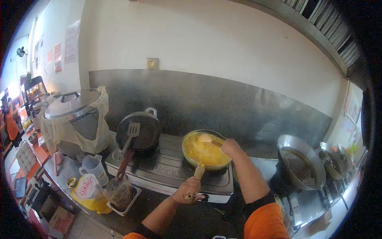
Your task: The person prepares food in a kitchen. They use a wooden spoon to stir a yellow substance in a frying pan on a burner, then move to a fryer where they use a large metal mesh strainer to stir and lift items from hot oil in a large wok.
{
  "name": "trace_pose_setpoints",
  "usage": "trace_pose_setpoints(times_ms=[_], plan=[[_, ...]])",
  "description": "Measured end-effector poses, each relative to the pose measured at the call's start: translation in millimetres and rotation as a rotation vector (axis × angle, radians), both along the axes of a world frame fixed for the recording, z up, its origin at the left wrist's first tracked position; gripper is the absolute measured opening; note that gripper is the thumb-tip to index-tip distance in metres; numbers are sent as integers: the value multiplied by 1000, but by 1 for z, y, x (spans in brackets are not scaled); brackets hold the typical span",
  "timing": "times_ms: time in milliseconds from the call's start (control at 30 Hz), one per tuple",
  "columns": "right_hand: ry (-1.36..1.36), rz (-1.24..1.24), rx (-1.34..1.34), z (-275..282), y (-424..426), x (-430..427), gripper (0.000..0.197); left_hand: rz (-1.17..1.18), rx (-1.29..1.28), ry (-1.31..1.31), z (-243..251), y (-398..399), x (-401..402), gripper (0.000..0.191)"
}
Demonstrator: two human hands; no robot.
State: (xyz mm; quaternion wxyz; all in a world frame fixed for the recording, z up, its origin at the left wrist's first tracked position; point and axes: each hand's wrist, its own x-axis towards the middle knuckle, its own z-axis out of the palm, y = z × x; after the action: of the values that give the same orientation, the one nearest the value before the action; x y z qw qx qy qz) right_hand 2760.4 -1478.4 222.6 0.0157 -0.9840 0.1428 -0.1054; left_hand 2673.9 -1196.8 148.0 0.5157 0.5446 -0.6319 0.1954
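Note:
A frying pan (185,155) sits on the right burner of a Rinnai gas stove (167,161). Yellow egg mixture (206,152) spreads over its inside. My left hand (188,190) grips the pan's pale handle (199,171), its thumb near the black stove knob (204,197). Over the pan's right rim, my right hand (231,148) holds a spatula (216,143) by its brown handle. The pale blade of this spatula rests in the egg at the far side of the pan.
On the left burner stands a dark pan (141,128) with a slotted turner (133,131) across it. A large lidded pot (80,116), plastic jug (95,168), yellow oil pouch (89,194) and metal tray (131,203) stand left. Woks (301,164) are at right, before a metal backsplash (209,101).

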Motion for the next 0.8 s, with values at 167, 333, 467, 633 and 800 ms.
trace_pose_setpoints(times_ms=[167, 333, 467, 633, 800], plan=[[108, -88, 85, 30, 44, -16, 43, 28, -16, -49, -9, 4, 8, 29], [195, -29, 72, 31, 52, -18, 51, 1, -69, -40, -9, 1, 7, 29], [192, 175, -95, 19, 49, -8, 39, -30, -37, 12, -10, 1, 7, 29], [140, 196, -108, 28, 52, -20, 31, 24, 14, -67, -14, -1, 8, 30], [99, -3, -112, 81, 101, -64, 36, 18, -55, -23, -14, 3, 8, 34]])
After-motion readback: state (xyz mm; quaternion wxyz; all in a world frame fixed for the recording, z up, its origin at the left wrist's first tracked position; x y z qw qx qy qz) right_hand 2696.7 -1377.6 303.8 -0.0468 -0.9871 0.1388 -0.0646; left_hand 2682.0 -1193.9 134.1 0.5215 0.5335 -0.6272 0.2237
